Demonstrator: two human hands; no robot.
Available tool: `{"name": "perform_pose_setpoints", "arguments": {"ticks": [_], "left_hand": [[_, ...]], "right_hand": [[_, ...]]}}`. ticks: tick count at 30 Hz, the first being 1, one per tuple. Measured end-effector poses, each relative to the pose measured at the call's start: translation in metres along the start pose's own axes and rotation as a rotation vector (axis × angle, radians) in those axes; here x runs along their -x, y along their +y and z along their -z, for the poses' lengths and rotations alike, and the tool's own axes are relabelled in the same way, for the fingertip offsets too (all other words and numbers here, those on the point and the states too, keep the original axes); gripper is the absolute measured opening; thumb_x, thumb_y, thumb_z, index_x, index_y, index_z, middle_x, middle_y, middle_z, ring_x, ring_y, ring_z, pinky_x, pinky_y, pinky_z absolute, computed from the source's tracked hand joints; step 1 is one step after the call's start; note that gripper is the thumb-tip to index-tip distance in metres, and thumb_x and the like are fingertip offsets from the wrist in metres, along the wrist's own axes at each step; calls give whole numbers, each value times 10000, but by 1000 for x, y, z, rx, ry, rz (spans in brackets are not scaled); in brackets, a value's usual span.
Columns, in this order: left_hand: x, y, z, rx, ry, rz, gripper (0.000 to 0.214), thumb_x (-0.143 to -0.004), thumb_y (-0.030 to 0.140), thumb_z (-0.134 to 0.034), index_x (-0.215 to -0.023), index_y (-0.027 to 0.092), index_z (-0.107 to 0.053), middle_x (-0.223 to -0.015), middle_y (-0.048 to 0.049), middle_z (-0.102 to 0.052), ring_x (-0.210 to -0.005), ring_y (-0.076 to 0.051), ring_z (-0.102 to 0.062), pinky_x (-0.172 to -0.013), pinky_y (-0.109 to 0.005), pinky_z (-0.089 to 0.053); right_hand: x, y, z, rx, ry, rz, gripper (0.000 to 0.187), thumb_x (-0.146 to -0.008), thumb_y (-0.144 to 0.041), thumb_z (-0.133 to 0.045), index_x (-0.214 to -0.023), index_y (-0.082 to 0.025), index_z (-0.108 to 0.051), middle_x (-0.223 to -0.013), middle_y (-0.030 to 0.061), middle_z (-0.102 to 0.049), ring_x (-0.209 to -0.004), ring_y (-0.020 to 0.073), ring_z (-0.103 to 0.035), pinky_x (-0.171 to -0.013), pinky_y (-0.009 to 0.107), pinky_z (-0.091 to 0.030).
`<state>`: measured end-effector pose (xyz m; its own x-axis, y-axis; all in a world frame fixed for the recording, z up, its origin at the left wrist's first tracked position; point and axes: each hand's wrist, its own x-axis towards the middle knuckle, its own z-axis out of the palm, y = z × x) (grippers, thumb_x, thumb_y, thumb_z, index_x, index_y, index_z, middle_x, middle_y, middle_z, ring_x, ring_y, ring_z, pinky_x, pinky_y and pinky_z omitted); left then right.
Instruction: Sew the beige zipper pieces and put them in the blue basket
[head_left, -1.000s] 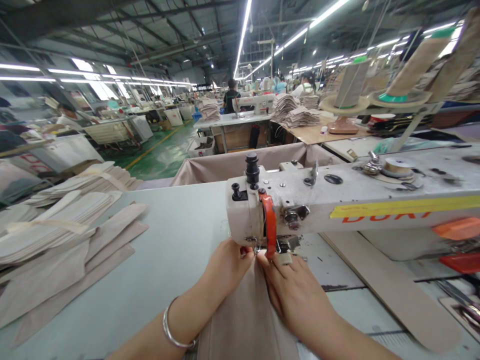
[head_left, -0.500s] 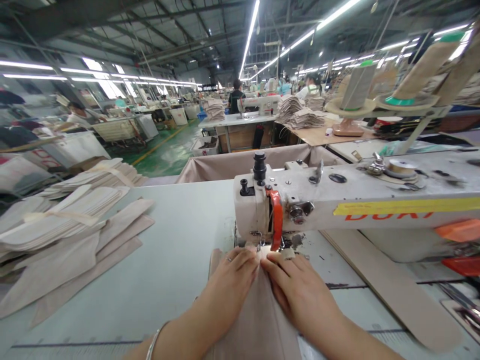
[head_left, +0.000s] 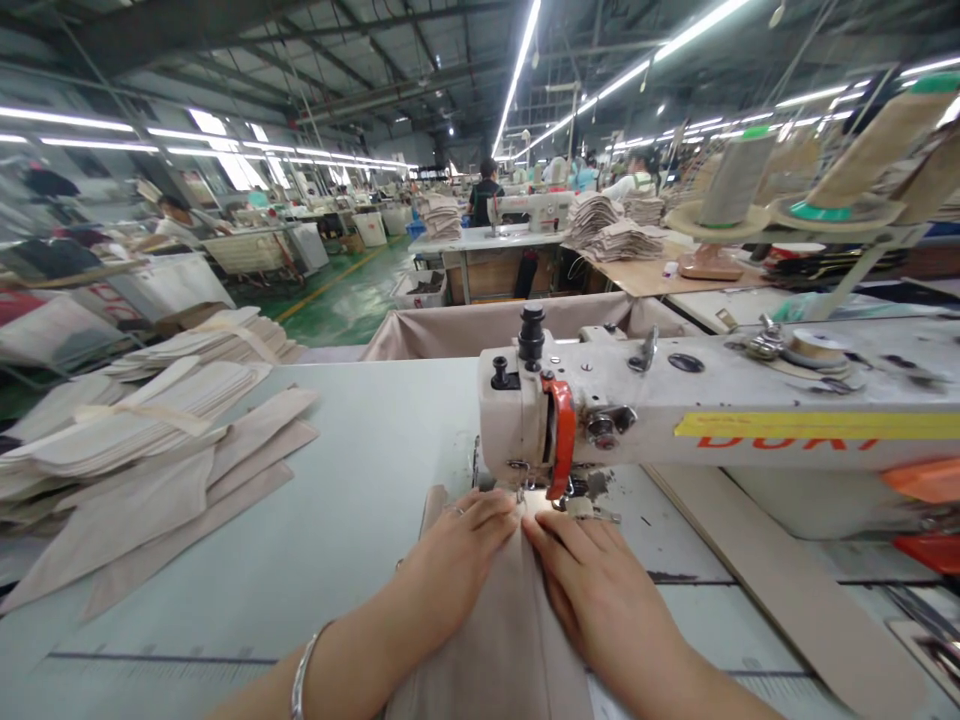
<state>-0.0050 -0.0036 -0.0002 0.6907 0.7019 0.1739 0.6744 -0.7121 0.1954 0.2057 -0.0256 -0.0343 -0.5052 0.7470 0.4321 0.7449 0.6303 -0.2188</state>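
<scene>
Fabric (head_left: pixel 487 655), left hand (head_left: pixel 459 555) atop, right hand (head_left: pixel 596 570) atop

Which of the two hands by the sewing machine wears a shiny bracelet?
The left hand on the beige fabric: a thin silver metal bangle circles that arm. The right hand shows none.

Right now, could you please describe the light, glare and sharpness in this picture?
In the head view, tubes glare white, and a bright patch shows by the cloth under the machine; same view, a cone leans, perhaps from lens distortion, and a distant worker looks soft.
</scene>
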Motion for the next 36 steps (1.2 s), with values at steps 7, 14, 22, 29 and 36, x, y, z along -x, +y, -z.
{"name": "perform_pose_setpoints", "arguments": {"ticks": [7,14,22,29,36], "left_hand": [[53,27,-16,56,217,-350,145,-982,220,-538,-1080,225,-644,-1105,9,-710,-1172,-119,-590,-1192,-312,-282],[55,24,-28,47,375,-318,54,-944,212,-607,-966,210,-657,-1014,31,-720,-1101,-122,-618,-1181,-313,-304],[46,20,-15,92,304,-324,147,-927,313,-621,-991,185,-654,-1015,-6,-723,-1116,-144,-614,-1191,-319,-294],[40,20,-11,166,226,-271,210,-991,176,-447,-1059,194,-645,-1054,-13,-739,-1131,-142,-620,-1183,-296,-313],[29,14,12,182,-26,-225,279,-982,164,-432,-1214,165,-588,-1210,-50,-669,-1207,-176,-567,-1197,-358,-280]], "right_hand": [[0,-2,-1,19,24,-14,369,-947,-121,-443,-1299,-150,-550,-1254,87,-579,-1074,267,-510,-917,439,-392],[-2,-3,0,46,7,-32,417,-946,-112,-419,-1352,-151,-505,-1295,83,-555,-1084,268,-505,-895,427,-398],[-2,-2,1,38,-17,-39,417,-947,-115,-436,-1355,-164,-501,-1308,72,-544,-1093,266,-499,-908,424,-387],[-2,-1,-1,66,-12,-23,418,-952,-117,-425,-1364,-151,-490,-1300,88,-549,-1066,271,-514,-890,442,-392],[-2,0,0,63,-25,-22,413,-980,-151,-399,-1387,-163,-470,-1322,83,-541,-1080,265,-517,-922,447,-380]]}}
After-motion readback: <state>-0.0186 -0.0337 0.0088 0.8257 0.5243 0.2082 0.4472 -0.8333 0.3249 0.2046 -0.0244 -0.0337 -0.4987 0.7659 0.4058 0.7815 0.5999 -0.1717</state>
